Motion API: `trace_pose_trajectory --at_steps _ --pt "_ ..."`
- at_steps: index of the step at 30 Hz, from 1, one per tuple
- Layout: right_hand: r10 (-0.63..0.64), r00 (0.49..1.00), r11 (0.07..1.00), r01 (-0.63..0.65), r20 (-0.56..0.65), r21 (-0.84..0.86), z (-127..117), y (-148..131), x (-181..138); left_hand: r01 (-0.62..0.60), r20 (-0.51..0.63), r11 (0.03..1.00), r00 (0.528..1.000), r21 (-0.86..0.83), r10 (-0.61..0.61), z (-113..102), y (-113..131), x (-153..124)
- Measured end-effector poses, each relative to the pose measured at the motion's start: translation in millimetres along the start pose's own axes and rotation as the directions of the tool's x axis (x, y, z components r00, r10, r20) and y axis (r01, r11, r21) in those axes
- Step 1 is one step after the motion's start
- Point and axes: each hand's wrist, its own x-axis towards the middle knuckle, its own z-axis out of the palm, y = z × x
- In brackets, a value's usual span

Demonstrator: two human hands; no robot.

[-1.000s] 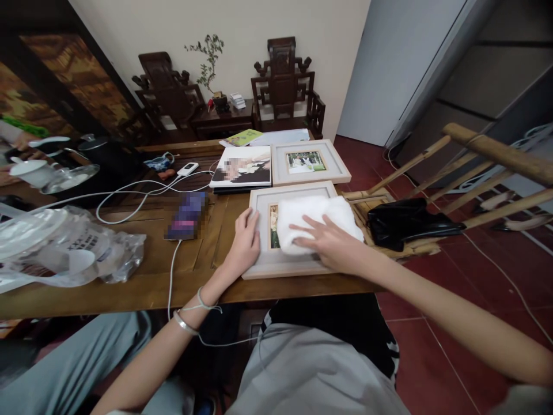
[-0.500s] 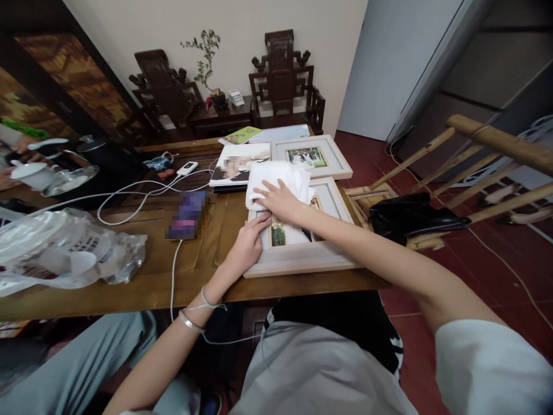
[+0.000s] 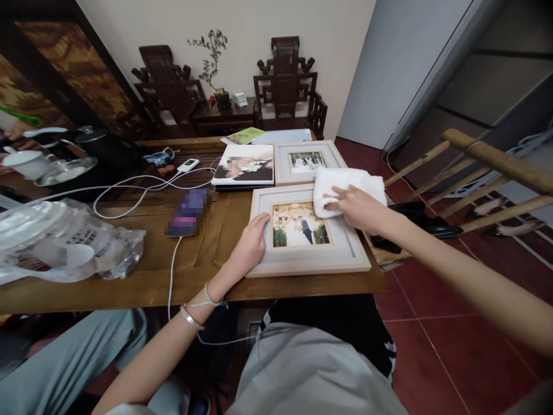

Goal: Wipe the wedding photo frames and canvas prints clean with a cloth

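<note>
A picture frame [image 3: 254, 268] with pale wood edges, a grey mount and a small wedding photo lies flat on the wooden table, near its front edge. My left hand [image 3: 252, 242] grips the left side of this frame, fingers over the rim. With my right hand [image 3: 352, 206] I hold a folded white towel [image 3: 345, 178] against the frame's upper right corner; part of the towel hangs past the right edge. Behind it lies a second framed photo [image 3: 283, 167], partly covered by the towel. A white-covered photo album [image 3: 246, 164] sits to its left.
Left of the frame are a phone [image 3: 188, 212] on a white cable, a clear plastic bag [image 3: 103, 236] and a black kettle [image 3: 97, 150]. Another person's hand [image 3: 19, 135] is at far left. A bamboo chair [image 3: 496, 158] stands at the right.
My right hand has slid the towel rightward across the frame, from the upper left to the upper right corner, uncovering the photo. My left hand stays at the left edge.
</note>
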Motion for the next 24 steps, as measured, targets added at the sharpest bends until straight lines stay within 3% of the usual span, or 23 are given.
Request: trace_pose_trajectory --at_steps 6,10,15,21,24 --pt "-0.117 0.989 0.971 0.093 0.095 0.222 -28 -56 -78 0.010 -0.013 1.000 1.000 -0.011 -0.010 0 5 2" --pt "-0.141 0.978 0.931 0.078 0.154 0.356 -44 -79 -98 0.009 0.031 1.000 0.999 -0.003 -0.009 -4 7 4" --pt "-0.033 0.987 0.951 -0.018 0.160 0.309 -22 -63 -55 -0.015 0.094 1.000 0.996 0.007 0.014 -11 6 9" --pt "0.000 0.996 0.997 0.007 -0.093 0.075 12 -12 19 -0.036 0.084 0.999 0.996 0.010 0.035 -9 2 11" --pt "0.040 0.995 0.999 -0.040 -0.086 0.006 17 -12 33 0.010 0.059 1.000 0.998 0.009 -0.011 -8 3 10"
